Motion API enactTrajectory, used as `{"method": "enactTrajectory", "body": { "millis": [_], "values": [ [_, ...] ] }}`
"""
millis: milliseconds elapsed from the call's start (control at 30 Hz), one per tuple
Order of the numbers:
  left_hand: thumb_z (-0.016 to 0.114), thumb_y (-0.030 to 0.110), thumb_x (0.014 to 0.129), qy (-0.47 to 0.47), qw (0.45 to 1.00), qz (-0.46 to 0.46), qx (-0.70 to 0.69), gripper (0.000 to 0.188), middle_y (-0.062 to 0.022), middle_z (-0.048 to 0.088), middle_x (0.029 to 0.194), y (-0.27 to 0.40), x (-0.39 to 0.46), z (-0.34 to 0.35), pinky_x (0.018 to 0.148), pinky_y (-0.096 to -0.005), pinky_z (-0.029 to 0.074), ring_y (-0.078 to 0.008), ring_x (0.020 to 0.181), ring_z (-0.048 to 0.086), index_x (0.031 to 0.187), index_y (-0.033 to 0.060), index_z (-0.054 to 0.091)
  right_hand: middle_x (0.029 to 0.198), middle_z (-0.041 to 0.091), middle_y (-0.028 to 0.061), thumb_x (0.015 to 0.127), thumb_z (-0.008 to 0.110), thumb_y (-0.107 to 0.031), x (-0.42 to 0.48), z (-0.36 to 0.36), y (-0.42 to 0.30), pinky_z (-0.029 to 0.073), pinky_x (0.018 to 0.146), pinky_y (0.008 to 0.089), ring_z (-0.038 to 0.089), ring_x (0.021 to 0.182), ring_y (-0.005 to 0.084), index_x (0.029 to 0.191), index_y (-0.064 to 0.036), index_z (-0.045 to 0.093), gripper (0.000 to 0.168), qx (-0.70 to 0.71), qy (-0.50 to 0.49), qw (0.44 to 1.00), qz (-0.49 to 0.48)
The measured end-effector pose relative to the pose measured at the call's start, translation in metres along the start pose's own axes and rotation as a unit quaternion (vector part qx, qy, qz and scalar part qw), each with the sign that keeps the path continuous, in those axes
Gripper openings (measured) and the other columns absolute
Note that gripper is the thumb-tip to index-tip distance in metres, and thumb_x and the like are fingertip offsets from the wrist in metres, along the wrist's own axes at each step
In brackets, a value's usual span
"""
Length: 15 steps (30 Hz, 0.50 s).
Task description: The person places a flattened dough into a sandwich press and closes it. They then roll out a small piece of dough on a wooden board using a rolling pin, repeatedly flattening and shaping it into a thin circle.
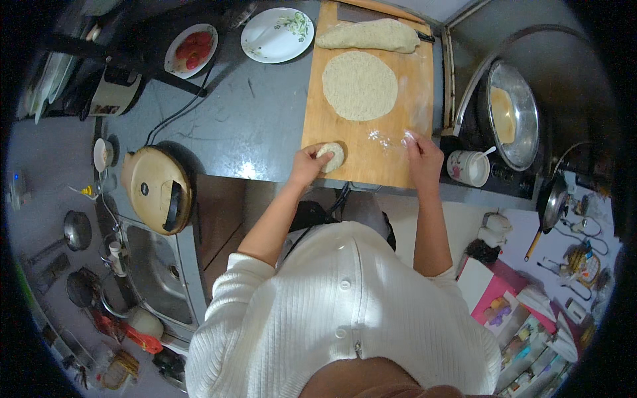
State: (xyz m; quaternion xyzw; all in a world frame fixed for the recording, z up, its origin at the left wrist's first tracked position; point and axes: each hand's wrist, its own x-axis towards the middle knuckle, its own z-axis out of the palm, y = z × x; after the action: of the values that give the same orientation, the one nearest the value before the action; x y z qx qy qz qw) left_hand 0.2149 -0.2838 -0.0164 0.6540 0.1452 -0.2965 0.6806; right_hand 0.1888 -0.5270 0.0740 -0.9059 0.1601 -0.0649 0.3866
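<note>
My left hand (309,164) grips a small flattened piece of dough (332,157) at the near left edge of a wooden board (363,144). Over the board's right side is my right hand (424,154), its fingertips pinched together with white flour at them; some flour (382,139) lies scattered beside it. A round, flat sheet of rolled dough (360,86) lies in the middle of the board. Behind it rests a long lump of dough (368,37), with a dark handle partly showing at its right end.
Left stand an electric griddle (157,191) with its lid down and a sink (159,268). A floral plate (276,36) and a dish of red food (191,50) are at the back. Right are a white cup with a spoon (467,168) and a metal pan (515,117).
</note>
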Motion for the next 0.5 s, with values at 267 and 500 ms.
{"method": "enactTrajectory", "body": {
  "millis": [267,500],
  "values": [
    [0.066,0.012,0.084,0.014,0.996,-0.064,-0.064,0.03,-0.006,0.065,0.098,0.01,0.004,-0.014,0.077,-0.0264,0.048,-0.013,0.086,0.06,0.11,-0.0029,0.06,0.098,0.065,0.0183,0.084,0.053,0.0,-0.017,0.04,-0.006,0.051,0.069,0.0339,0.065,0.081,0.0268,0.107,-0.003,0.064,0.025,-0.054,-0.075,0.989,-0.117],
    [0.067,0.014,0.084,0.012,0.994,-0.09,-0.06,0.032,-0.0051,0.064,0.098,0.012,0.002,-0.03,0.073,-0.0263,0.049,-0.0122,0.084,0.06,0.111,-0.0006,0.06,0.102,0.063,0.0192,0.082,0.047,0.006,-0.014,0.06,0.034,0.05,0.077,0.0356,0.063,0.087,0.0292,0.111,-0.002,0.061,0.033,-0.066,-0.034,0.996,-0.045]
  ]
}}
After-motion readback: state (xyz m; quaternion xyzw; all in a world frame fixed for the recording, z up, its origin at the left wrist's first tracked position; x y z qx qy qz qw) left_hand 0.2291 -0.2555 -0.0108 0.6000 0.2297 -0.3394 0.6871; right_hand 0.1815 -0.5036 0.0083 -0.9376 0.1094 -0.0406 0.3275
